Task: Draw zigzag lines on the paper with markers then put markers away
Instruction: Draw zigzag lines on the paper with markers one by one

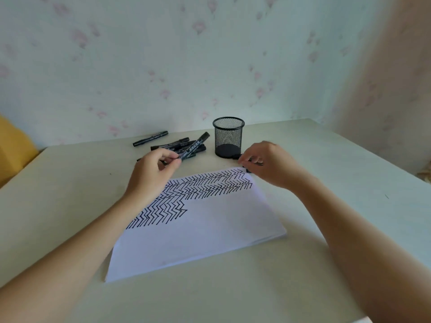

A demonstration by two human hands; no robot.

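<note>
My left fingers (171, 157) are pinching the near end of a black marker with a printed label (194, 145), and its capped far end is tilting up over the heap behind it. My right fingers (245, 159) are curling round another black marker (238, 156), mostly hidden under my hand, so I am not able to tell whether it is capped. That right hand (268, 164) is hovering just past the far right corner of the white sheet of paper (198, 231), touching distance from the foot of the black wire-mesh pen cup (228, 137), which is standing upright and looking empty.

Outward from my left hand (154, 173), a loose pile of black markers (179, 146) is lying on the pale surface (70, 183), with one lone black marker (150, 138) further left and farther back. The paper is carrying rows of black zigzag lines (198, 190) across its far part and left side; the near half is blank.

I judge I am either swapping markers or beginning to tidy. Next, each marker is needing its cap on, then lifting over the cup's rim and dropping in upright.
</note>
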